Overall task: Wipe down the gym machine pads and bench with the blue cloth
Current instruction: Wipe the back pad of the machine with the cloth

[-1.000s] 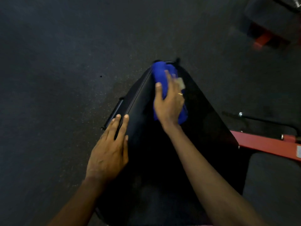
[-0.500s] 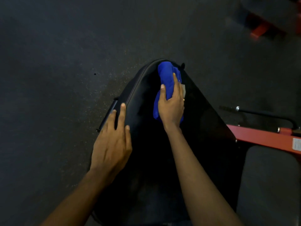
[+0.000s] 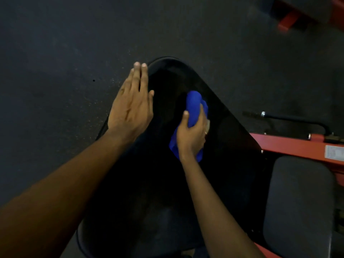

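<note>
A person's right hand (image 3: pixel 191 135) grips a bunched blue cloth (image 3: pixel 194 107), fingers curled over its top and the thumb hooked round its left side, holding it against the black bench pad (image 3: pixel 167 192) of a gym machine. The cloth sits on the right half of the pad, about midway along its length. One end pokes out past the fingertips toward the pad's narrow far end, and the other trails below the wrist. A small pale scrap (image 3: pixel 208 123) shows to the right of the fingers; what it is cannot be made out.

The left hand (image 3: pixel 131 107) holds nothing. Its fingers are straight and close together, laid along the pad's left edge, with the fingertips reaching almost to the rounded far tip. Whether the palm bears down on the pad or only hangs over it cannot be told. Both bare forearms stretch in from the bottom of the view across the pad, which widens toward the camera.

To the right, a red metal frame (image 3: pixel 290 144) runs out from beside the pad, carrying a pale label (image 3: pixel 335 152) near the view's edge, with a thin black bar (image 3: pixel 297 121) just beyond it. A smaller grey pad (image 3: pixel 299 202) lies in front of the frame, beside the bench pad. Dark speckled flooring (image 3: pixel 65 53) surrounds the machine, and another red piece of equipment (image 3: pixel 287 23) stands blurred at top right.
</note>
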Demonstrator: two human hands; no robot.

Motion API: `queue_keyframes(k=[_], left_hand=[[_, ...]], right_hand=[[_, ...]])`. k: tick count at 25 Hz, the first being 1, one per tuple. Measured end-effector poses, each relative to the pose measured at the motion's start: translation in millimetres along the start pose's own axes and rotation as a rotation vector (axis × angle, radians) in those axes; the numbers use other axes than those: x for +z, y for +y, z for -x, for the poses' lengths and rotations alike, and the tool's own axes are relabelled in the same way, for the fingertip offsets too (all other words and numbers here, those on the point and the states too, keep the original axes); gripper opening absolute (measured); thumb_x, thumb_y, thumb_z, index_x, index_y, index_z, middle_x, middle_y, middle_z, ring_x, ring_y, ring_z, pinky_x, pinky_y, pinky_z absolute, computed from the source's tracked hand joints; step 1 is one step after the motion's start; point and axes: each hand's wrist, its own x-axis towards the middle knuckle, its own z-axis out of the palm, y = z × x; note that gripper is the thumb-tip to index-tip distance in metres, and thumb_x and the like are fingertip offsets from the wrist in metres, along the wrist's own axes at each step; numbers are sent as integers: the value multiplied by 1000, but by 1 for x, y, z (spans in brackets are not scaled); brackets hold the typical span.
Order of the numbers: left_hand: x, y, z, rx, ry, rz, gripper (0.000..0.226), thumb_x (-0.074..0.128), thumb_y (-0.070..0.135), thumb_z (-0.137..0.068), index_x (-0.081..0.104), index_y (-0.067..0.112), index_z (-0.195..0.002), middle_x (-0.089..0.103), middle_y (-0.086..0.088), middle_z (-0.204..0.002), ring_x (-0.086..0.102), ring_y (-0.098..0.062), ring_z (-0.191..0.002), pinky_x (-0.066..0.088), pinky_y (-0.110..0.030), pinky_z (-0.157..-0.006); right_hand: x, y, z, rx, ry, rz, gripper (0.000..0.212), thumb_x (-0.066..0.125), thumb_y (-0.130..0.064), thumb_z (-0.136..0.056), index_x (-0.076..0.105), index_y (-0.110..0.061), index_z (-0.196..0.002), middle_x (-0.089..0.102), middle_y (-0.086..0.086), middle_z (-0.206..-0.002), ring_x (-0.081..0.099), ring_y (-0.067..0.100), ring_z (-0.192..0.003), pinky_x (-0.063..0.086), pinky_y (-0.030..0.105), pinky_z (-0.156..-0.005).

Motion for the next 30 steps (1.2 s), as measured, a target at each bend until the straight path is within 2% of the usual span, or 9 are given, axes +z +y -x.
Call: queue_keyframes(k=[5,7,10,12,16,19,25,27,30], left_hand=[[0,2,-4,220,-93,-139,64,34,15,-101,9,4,-158,8,-13,-167,8,-23,-155,10,-38,-126],[0,-2,-2,207,-124,-128,63,29,20,-101,8,6,-158,6,-10,-167,3,-21,-155,8,-38,-126],[0,-6,-2,221,-132,-124,65,21,28,-99,1,8,-158,0,-9,-168,-3,-20,-155,10,-40,-127],[0,-6,-4,213,-141,-110,66,19,30,-99,1,9,-158,-2,-8,-168,-5,-19,-155,10,-41,-127],[-2,-2,-4,177,-165,-83,63,21,30,-101,-1,12,-157,-3,-6,-167,-7,-17,-154,5,-38,-126],[-3,0,-4,173,-136,-61,61,24,26,-102,7,11,-159,4,-6,-168,-1,-17,-155,4,-36,-126],[0,-3,-4,180,-126,-87,61,11,33,-102,3,12,-158,0,-5,-168,-6,-16,-154,3,-36,-125],[0,-2,-3,177,-128,-79,62,9,35,-101,5,12,-159,0,-4,-168,-7,-14,-154,1,-35,-125],[1,-1,-3,177,-108,-72,62,11,34,-102,8,12,-159,3,-5,-168,-4,-14,-154,2,-34,-125]], right_hand=[[-10,-14,-42,-693,-286,143,62,53,-33,-98,32,-30,-156,30,-4,-163,22,12,-152,23,20,-117],[-12,12,-85,-573,-222,166,59,55,-31,-99,35,-28,-155,37,-1,-160,25,12,-150,21,15,-116],[-13,29,-145,99,-42,25,54,53,-46,-96,44,-34,-148,55,1,-141,51,23,-132,38,42,-112],[-9,8,-153,272,-7,54,49,51,-51,-94,51,-36,-140,60,-2,-133,57,22,-123,44,46,-106],[4,-48,-87,-272,-93,139,51,54,-49,-97,47,-34,-146,47,-5,-151,46,19,-139,40,35,-106],[-3,-26,-88,-615,-226,167,53,54,-39,-100,43,-28,-151,40,-2,-157,34,17,-147,32,27,-112],[-21,15,-150,101,-38,63,48,55,-40,-98,49,-30,-145,55,-2,-141,53,19,-129,41,45,-111],[-13,-7,-132,29,-14,104,49,57,-41,-98,49,-32,-146,51,-4,-148,51,19,-132,41,41,-108],[-15,-21,-91,-268,-144,131,51,57,-38,-99,45,-34,-148,40,-5,-158,42,17,-140,37,31,-101]])
